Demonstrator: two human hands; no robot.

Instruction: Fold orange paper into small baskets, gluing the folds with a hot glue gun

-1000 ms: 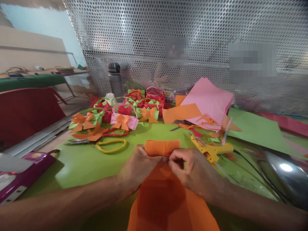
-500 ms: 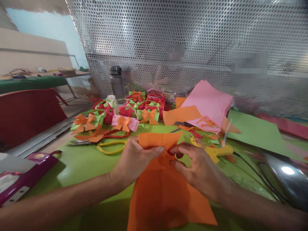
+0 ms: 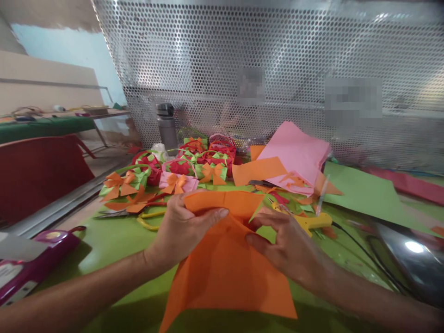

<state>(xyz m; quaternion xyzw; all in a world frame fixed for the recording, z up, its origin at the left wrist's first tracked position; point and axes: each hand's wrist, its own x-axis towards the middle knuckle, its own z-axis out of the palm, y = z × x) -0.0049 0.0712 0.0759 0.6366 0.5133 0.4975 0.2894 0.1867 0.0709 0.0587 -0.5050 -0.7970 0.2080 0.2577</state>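
An orange sheet of paper (image 3: 225,273) is lifted off the green table (image 3: 111,236) in front of me, its top edge folded over. My left hand (image 3: 183,226) grips the fold at the sheet's upper left, thumb on top. My right hand (image 3: 287,245) pinches the sheet's right side, fingers curled round the paper. Both hands hold the same sheet, close together.
Several paper baskets with orange bows (image 3: 176,169) stand behind. Scissors with yellow handles (image 3: 147,221) and red-handled scissors (image 3: 138,206) lie left. A yellow glue gun (image 3: 312,221) with black cord lies right. Pink paper (image 3: 294,155), green sheets (image 3: 364,189), a grey bottle (image 3: 167,126), a perforated metal screen (image 3: 277,60).
The hands have raised the orange sheet off the table and moved apart a little; the folded top edge has opened wider and the sheet now tilts toward me.
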